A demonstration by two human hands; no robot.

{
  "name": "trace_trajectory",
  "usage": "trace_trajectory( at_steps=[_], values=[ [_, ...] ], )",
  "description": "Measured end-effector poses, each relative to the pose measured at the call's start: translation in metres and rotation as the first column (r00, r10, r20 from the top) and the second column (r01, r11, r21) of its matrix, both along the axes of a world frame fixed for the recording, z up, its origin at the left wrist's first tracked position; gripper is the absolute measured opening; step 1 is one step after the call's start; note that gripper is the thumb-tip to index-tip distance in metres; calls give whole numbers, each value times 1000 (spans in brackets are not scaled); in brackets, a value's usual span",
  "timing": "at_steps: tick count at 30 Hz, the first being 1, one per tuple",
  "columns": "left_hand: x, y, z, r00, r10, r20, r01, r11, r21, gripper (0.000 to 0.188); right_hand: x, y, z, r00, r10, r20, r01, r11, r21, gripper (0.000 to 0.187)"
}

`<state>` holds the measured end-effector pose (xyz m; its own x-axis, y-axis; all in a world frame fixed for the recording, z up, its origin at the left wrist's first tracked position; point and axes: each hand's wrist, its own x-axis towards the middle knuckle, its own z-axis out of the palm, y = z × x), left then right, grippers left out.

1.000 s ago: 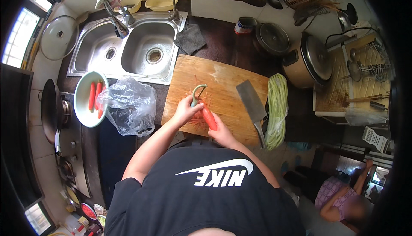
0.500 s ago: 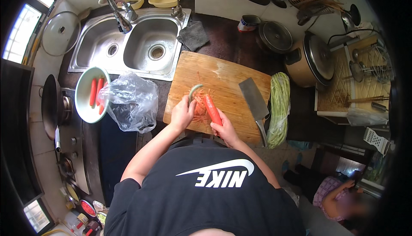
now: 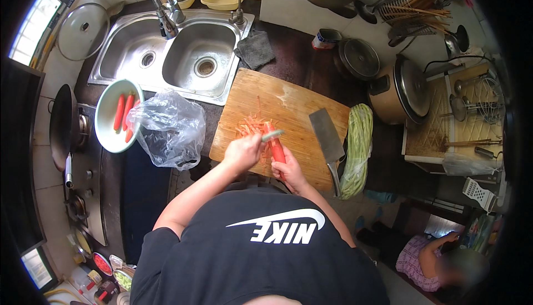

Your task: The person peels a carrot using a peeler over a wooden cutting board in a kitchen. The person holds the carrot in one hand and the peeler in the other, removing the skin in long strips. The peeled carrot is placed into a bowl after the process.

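My right hand (image 3: pixel 288 168) is wrapped round the lower end of a carrot (image 3: pixel 276 150), which points away from me over the wooden cutting board (image 3: pixel 300 94). Closed on a pale green peeler (image 3: pixel 272 135), my left hand (image 3: pixel 244 153) holds it across the carrot's upper part. Orange peelings (image 3: pixel 251 125) lie in a loose heap beside and beyond the carrot. A cleaver (image 3: pixel 326 134) rests on the board's right side, its handle toward me.
Left of the board are a crumpled plastic bag (image 3: pixel 176 130) and a pale bowl (image 3: pixel 105 130) with several carrots. A double sink (image 3: pixel 166 55) stands behind. Bagged green beans (image 3: pixel 358 149) flank the board's right edge. Another person (image 3: pixel 419 260) sits at lower right.
My left hand has moved right, bringing the peeler from beside the carrot to across it. The carrot stays in my right hand. The view has shifted slightly.
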<state>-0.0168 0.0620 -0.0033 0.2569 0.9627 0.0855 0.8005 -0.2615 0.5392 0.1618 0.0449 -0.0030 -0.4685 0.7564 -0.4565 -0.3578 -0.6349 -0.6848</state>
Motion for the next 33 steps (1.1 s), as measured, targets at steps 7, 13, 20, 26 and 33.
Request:
trace_trajectory(
  at_steps=[7, 13, 20, 26, 33],
  values=[
    [-28, 28, -30, 967, 160, -198, -196, 964, -178, 22, 13, -7, 10, 998, 62, 5, -62, 997, -38, 70],
    [-26, 20, -27, 965, 230, -124, -248, 957, -150, 21, 14, -3, 13, 999, 23, 40, -24, 999, 35, 69],
    [9, -10, 3, 987, -44, 156, 32, 996, 83, 14, 12, -2, 10, 997, -54, -54, 51, 997, -52, 56],
    [21, -25, 14, 981, -196, 8, 195, 980, 45, 16, 17, 1, 4, 982, 1, -187, -39, 978, -203, 30],
    [11, -14, 8, 998, -65, 3, 65, 997, 51, 16, 13, 0, 8, 982, 50, -183, -87, 975, -204, 39]
  ],
)
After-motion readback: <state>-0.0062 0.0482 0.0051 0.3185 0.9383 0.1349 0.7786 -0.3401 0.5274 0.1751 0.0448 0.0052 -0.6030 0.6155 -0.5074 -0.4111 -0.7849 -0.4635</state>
